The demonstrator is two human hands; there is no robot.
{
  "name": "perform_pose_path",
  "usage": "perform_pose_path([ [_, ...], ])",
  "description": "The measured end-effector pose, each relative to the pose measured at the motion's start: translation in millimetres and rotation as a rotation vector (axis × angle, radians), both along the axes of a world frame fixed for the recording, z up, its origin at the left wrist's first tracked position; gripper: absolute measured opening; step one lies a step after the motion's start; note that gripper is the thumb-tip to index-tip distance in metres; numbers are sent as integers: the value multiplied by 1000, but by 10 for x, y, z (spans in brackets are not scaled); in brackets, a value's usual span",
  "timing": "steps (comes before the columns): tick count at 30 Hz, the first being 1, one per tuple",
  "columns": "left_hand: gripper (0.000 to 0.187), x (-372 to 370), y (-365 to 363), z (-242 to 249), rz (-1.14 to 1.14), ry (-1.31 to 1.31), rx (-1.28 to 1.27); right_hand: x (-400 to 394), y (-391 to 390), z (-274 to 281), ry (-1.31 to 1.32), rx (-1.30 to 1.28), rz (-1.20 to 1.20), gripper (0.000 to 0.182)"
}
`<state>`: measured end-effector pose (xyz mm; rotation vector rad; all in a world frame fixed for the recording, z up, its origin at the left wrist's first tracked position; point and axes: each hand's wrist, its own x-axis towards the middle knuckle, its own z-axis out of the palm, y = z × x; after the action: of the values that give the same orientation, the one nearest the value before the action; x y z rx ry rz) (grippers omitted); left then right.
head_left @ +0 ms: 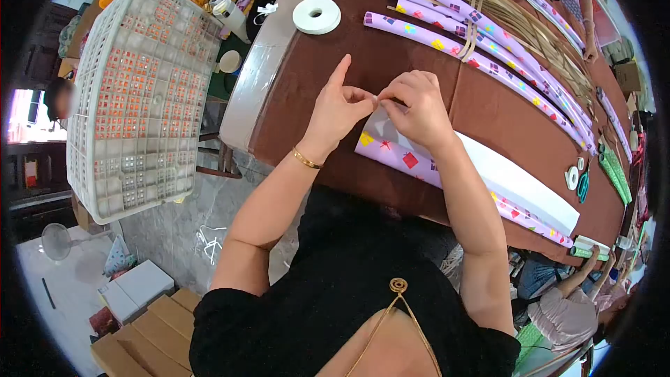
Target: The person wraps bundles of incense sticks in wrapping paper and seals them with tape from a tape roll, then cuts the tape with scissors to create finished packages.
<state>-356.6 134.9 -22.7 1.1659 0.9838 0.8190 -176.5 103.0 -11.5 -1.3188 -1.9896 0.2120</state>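
purple gift-wrap sheet, white underside up, lies flat along the table's near edge.

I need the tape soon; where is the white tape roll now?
In the head view the tape roll lies flat on the brown table, near its upper left edge, beyond the left hand and left of the wrapped tubes.

Gift-wrap workshop: wrapped rolls, crates, tape, co-workers.

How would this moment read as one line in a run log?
left hand: pinching at paper edge | right hand: pinching same spot | wrapping paper sheet: flat on brown table | tape roll: untouched
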Motion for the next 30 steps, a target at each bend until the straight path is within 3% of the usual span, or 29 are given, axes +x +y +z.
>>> perform_pose_path([
  [8,90,23,-14,-53,10,70,91,-33,-18,30,8,-7,-27,10],
  [10,89,45,-44,59,15,248,195,-45,-16,28,31,4,-34,10],
  [26,83,21,-20,-7,48,212,216,14,-9,24,69,-107,-109,8],
  [28,84,-11,0,13,23,203,176,16,-18,65,437,-431,-341,4],
  [29,84,-26,11,13,23,204,176,52,-2,33,438,-432,-341,4],
  [30,83,-40,19,11,17,191,153,111,30,0,636,-474,-280,7],
])
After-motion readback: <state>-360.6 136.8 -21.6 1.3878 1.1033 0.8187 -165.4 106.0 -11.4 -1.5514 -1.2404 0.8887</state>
